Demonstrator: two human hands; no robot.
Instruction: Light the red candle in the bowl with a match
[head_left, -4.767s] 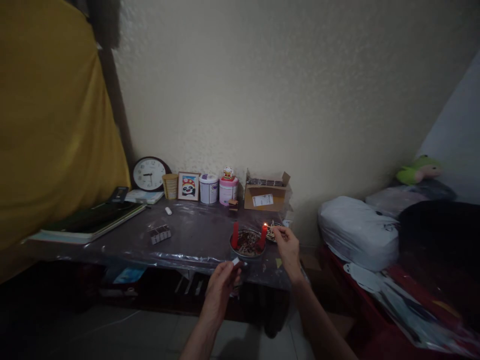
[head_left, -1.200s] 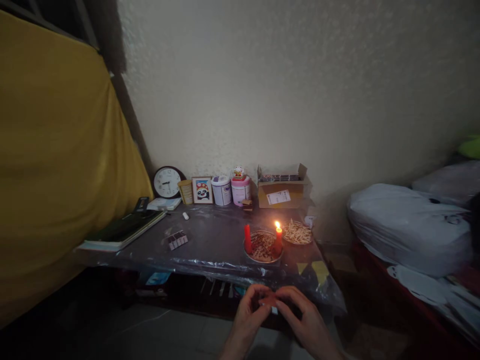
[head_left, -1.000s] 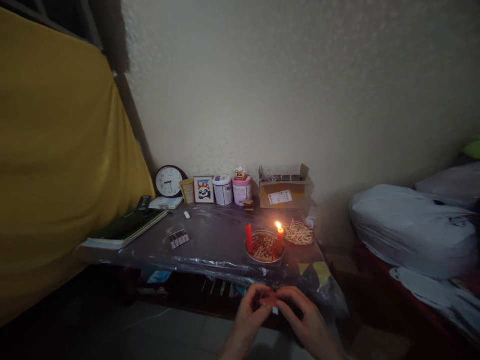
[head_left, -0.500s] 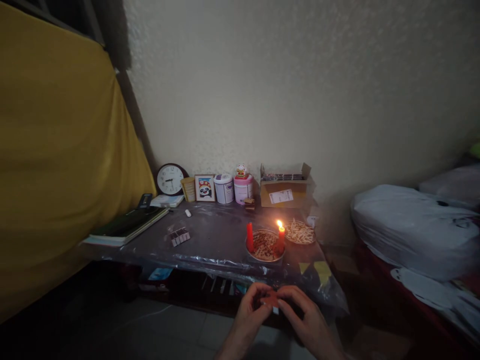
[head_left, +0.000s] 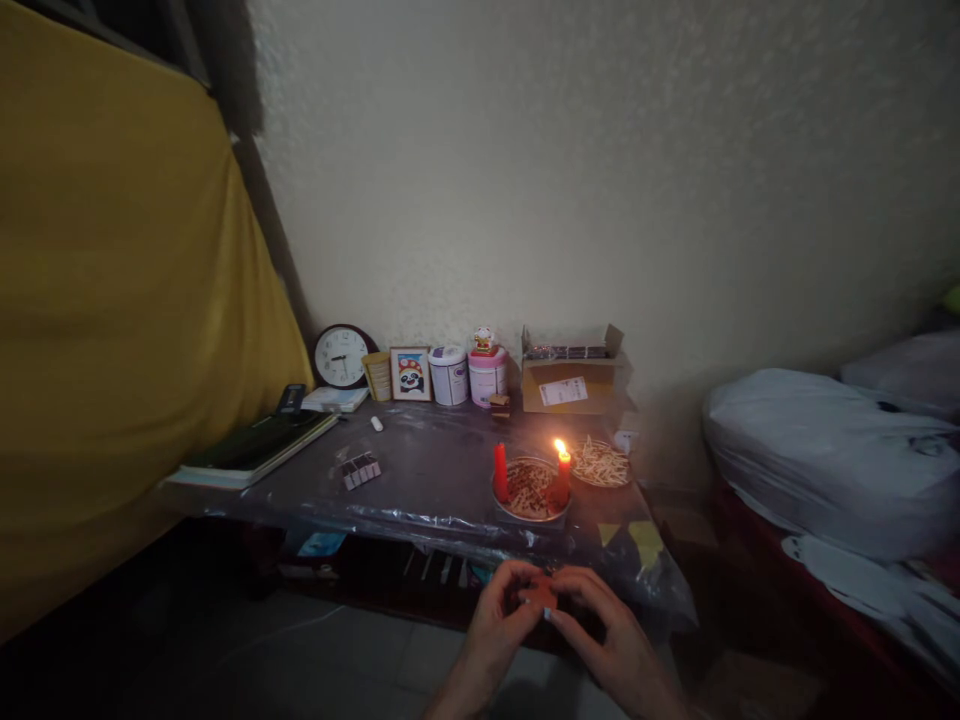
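Just off the table's front edge, my left hand (head_left: 498, 618) and my right hand (head_left: 606, 624) meet over a small reddish-brown matchbox (head_left: 541, 591). Fingers and thumbs of both hands pinch it from either side, hiding part of it. A small white bit shows at its lower end by my right thumb. Beyond the hands, a round metal dish (head_left: 531, 518) holds brown burnt-looking bits. In it stand an unlit red candle (head_left: 501, 474) and a lit red candle (head_left: 564, 480). Matchsticks (head_left: 600, 464) are heaped on a plate to the right.
A plastic-covered table (head_left: 435, 470) carries a pack of small boxes (head_left: 361, 470), a notebook (head_left: 255, 448) and a cardboard box (head_left: 566, 388). A clock (head_left: 341, 357), picture frame (head_left: 411, 374) and tubs (head_left: 450, 378) line the wall. Yellow cloth (head_left: 135, 320) hangs left; white bags (head_left: 817, 450) lie right.
My fingers have shifted slightly around the matchbox, and my right thumb has come closer to its lower end. The white bit shows less than before. Candles and table things stay put.
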